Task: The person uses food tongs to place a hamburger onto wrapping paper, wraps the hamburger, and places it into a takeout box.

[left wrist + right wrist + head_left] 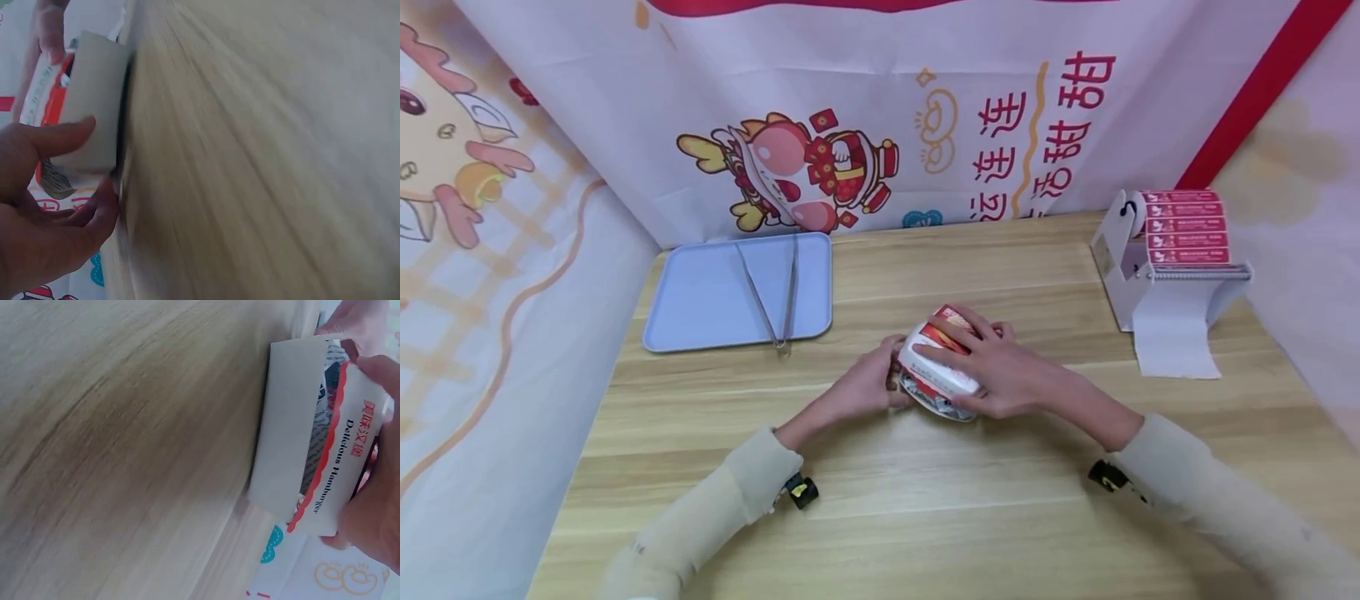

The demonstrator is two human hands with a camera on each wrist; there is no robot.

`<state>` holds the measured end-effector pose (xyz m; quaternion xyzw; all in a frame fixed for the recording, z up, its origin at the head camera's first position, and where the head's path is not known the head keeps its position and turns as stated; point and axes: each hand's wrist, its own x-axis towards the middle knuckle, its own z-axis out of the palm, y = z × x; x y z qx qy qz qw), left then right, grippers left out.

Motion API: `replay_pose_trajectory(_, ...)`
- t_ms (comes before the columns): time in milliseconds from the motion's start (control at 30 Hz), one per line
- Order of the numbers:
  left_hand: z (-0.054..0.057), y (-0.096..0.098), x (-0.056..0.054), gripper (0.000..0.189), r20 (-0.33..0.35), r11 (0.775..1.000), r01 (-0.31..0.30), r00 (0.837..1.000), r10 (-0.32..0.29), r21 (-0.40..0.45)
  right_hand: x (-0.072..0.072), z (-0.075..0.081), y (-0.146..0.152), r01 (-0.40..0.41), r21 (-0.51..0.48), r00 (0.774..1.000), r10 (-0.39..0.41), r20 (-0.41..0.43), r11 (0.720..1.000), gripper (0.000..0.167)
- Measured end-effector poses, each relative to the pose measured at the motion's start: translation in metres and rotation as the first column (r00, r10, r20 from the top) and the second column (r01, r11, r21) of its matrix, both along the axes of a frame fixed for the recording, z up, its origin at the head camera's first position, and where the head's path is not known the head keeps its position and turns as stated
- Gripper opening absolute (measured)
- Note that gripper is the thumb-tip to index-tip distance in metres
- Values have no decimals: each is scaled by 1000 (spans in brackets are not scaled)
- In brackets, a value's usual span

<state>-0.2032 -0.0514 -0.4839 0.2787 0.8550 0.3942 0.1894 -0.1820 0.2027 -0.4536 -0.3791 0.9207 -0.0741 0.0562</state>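
A white paper hamburger box with a red-edged printed lid sits on the wooden table. Its lid is partly down, and patterned wrapping paper shows in the gap above the plain front flap. My left hand holds the box's left side; in the left wrist view its thumb lies against the flap and the other fingers are at the lower corner. From above, my right hand grips the lid, its fingers spread over the top and its thumb at the front right corner.
Metal tongs lie on a light blue tray at the back left. At the right stands a label dispenser with a roll of red printed labels and a white strip hanging down. A printed cloth hangs behind the table.
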Motion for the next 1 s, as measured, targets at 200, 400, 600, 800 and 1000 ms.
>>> replay_pose_trajectory(200,-9,1,-12,130,-75,990,135,989,-131,51,-2,-3,0,-83,-33,996,84,25,996,78)
replay_pose_trajectory(400,-13,2,-25,136,-41,965,227,974,-224,128,-1,-4,4,-132,-73,991,132,4,989,75)
replay_pose_trajectory(600,-13,2,-27,129,-85,965,252,966,-246,70,2,-7,3,-147,-44,989,146,-26,988,74)
replay_pose_trajectory(800,-14,-2,-19,124,-91,980,194,978,-189,38,11,-9,-4,-129,-6,989,128,-68,992,72)
replay_pose_trajectory(1000,-3,-10,8,104,-63,986,-61,997,51,-155,16,-7,-14,-81,14,994,81,-73,997,70)
